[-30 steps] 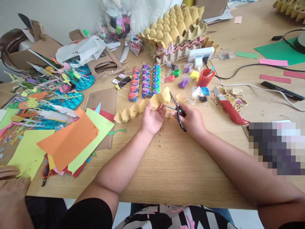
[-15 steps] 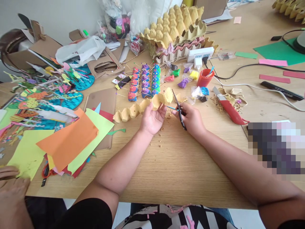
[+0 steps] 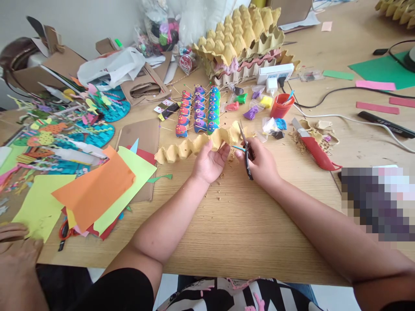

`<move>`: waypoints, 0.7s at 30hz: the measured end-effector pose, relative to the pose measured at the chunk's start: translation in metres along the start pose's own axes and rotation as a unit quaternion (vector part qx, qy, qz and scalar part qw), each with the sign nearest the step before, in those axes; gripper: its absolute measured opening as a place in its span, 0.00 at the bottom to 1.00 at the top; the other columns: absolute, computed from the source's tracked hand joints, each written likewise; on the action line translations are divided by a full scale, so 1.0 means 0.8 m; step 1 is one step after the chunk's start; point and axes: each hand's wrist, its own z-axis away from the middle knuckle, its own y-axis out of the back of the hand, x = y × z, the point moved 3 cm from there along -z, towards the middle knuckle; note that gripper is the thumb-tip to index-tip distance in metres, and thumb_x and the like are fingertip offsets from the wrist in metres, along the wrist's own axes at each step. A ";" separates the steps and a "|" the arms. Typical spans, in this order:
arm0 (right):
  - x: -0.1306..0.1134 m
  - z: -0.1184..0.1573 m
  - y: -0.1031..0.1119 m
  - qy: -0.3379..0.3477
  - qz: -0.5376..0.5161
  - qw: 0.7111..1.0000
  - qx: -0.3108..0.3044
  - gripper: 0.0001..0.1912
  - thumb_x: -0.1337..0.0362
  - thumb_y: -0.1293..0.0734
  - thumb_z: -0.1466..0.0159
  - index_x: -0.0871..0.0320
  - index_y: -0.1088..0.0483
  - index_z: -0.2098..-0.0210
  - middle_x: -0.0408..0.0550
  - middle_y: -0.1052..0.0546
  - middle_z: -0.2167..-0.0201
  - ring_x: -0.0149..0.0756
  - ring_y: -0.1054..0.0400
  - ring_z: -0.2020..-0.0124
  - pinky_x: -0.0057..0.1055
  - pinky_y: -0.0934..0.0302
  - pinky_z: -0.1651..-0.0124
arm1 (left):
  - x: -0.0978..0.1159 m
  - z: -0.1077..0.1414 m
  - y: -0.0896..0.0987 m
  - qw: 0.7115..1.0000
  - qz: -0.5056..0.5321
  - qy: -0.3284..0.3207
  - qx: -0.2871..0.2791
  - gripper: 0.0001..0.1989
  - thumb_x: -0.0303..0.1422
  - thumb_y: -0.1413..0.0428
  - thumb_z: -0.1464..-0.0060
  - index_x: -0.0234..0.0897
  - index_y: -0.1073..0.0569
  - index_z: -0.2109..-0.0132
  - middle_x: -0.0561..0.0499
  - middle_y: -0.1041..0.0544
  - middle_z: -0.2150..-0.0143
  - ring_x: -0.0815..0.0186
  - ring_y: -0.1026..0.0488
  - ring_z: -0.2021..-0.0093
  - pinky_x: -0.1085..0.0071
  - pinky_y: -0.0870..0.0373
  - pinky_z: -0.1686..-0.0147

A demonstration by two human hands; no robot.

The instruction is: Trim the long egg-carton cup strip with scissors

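A yellow egg-carton strip rests in my left hand, the thumb over its near side and the fingers beneath. Its right end is beside black-handled scissors, which my right hand grips with the blades pointing up and away. Three rows of painted carton pieces with pins, one red and blue, one purple and one blue and green, stand just beyond the strip. Small carton scraps lie on the wood near my hands.
Stacked egg trays stand at the back. A red cup, a power strip and a red-handled saw are to the right. Coloured paper lies left. Another person's hand rests at the lower left.
The strip has tilted and turned slightly in my left hand. The scissors have rotated more upright, with their blades closer together at the strip's right end.
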 end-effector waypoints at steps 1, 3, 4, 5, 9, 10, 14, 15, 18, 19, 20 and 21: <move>0.000 -0.001 0.001 0.003 0.024 1.000 0.007 0.22 0.43 0.33 0.33 0.53 0.31 0.51 0.43 0.29 0.70 0.38 0.35 0.69 0.34 0.47 0.66 | 0.000 0.000 -0.001 1.000 0.002 0.004 -0.004 0.10 0.35 0.44 0.31 0.40 0.19 0.52 0.50 0.14 0.52 0.67 0.16 0.55 0.73 0.20 0.51; 0.001 -0.004 0.003 0.012 0.057 0.998 0.022 0.22 0.43 0.33 0.32 0.54 0.31 0.51 0.45 0.29 0.69 0.38 0.36 0.68 0.35 0.47 0.66 | 0.000 0.001 -0.002 1.000 0.008 0.010 -0.014 0.11 0.35 0.46 0.30 0.38 0.19 0.52 0.50 0.14 0.54 0.69 0.16 0.58 0.74 0.20 0.52; 0.001 -0.005 0.004 0.018 0.065 0.997 0.026 0.22 0.43 0.33 0.32 0.54 0.31 0.51 0.45 0.28 0.69 0.38 0.35 0.68 0.35 0.47 0.65 | 0.000 0.001 -0.002 1.000 0.009 0.012 -0.015 0.12 0.36 0.46 0.30 0.38 0.19 0.52 0.49 0.14 0.54 0.69 0.16 0.59 0.74 0.19 0.53; 0.001 -0.005 0.004 0.024 0.071 0.997 0.029 0.22 0.44 0.34 0.32 0.55 0.31 0.51 0.46 0.28 0.68 0.39 0.35 0.67 0.35 0.46 0.65 | 0.000 0.001 -0.002 1.000 0.008 0.012 -0.012 0.12 0.37 0.46 0.30 0.37 0.19 0.52 0.49 0.14 0.54 0.69 0.16 0.59 0.73 0.19 0.53; -0.002 -0.004 0.004 0.050 0.090 0.994 0.029 0.21 0.46 0.34 0.31 0.55 0.32 0.49 0.48 0.26 0.66 0.41 0.34 0.65 0.37 0.44 0.63 | 0.000 0.000 0.000 1.000 -0.013 0.015 0.017 0.14 0.40 0.46 0.30 0.39 0.19 0.52 0.49 0.14 0.54 0.67 0.16 0.56 0.73 0.19 0.51; -0.002 -0.004 0.004 0.056 0.094 0.994 0.028 0.21 0.47 0.34 0.31 0.55 0.32 0.48 0.49 0.26 0.65 0.41 0.34 0.64 0.37 0.43 0.62 | 0.000 0.000 0.000 1.000 -0.016 0.014 0.018 0.14 0.40 0.47 0.29 0.39 0.19 0.52 0.49 0.14 0.54 0.68 0.15 0.56 0.73 0.19 0.52; -0.004 -0.002 0.004 0.066 0.098 0.993 0.025 0.21 0.48 0.33 0.32 0.55 0.33 0.48 0.52 0.25 0.63 0.44 0.32 0.62 0.39 0.40 0.59 | 0.000 0.000 0.000 1.000 -0.003 0.011 -0.001 0.13 0.39 0.45 0.30 0.40 0.19 0.49 0.49 0.13 0.53 0.67 0.15 0.56 0.73 0.19 0.53; -0.004 -0.002 0.004 0.065 0.096 0.993 0.024 0.20 0.49 0.34 0.32 0.55 0.33 0.48 0.52 0.25 0.62 0.44 0.32 0.61 0.40 0.40 0.59 | -0.001 0.000 0.000 1.000 -0.002 0.011 0.001 0.13 0.39 0.44 0.31 0.41 0.19 0.48 0.49 0.13 0.51 0.67 0.15 0.54 0.73 0.19 0.52; -0.004 -0.002 0.003 0.060 0.089 0.994 0.022 0.19 0.49 0.34 0.31 0.54 0.33 0.48 0.51 0.25 0.63 0.44 0.32 0.61 0.40 0.39 0.59 | -0.001 0.001 0.001 1.000 -0.011 0.015 0.017 0.13 0.40 0.43 0.32 0.41 0.20 0.46 0.48 0.14 0.49 0.65 0.15 0.51 0.72 0.20 0.50; -0.004 -0.003 0.003 0.061 0.086 0.994 0.019 0.19 0.49 0.34 0.31 0.54 0.33 0.48 0.51 0.25 0.63 0.44 0.32 0.61 0.40 0.39 0.59 | -0.001 0.001 0.000 1.000 -0.012 0.016 0.018 0.14 0.40 0.43 0.32 0.41 0.20 0.47 0.48 0.14 0.49 0.65 0.16 0.50 0.72 0.20 0.50; -0.004 -0.003 0.003 0.062 0.085 0.994 0.017 0.19 0.49 0.35 0.31 0.54 0.33 0.48 0.51 0.25 0.63 0.44 0.31 0.61 0.40 0.38 0.58 | -0.001 0.001 0.000 1.000 -0.011 0.016 0.016 0.13 0.40 0.43 0.32 0.40 0.20 0.47 0.48 0.14 0.50 0.65 0.16 0.50 0.71 0.20 0.50; -0.003 -0.003 0.003 0.064 0.083 0.994 0.014 0.19 0.49 0.35 0.30 0.54 0.33 0.47 0.52 0.25 0.62 0.45 0.31 0.60 0.41 0.38 0.58 | -0.001 0.002 0.000 1.000 -0.009 0.017 0.013 0.13 0.40 0.43 0.32 0.40 0.20 0.48 0.48 0.14 0.50 0.65 0.15 0.51 0.71 0.20 0.50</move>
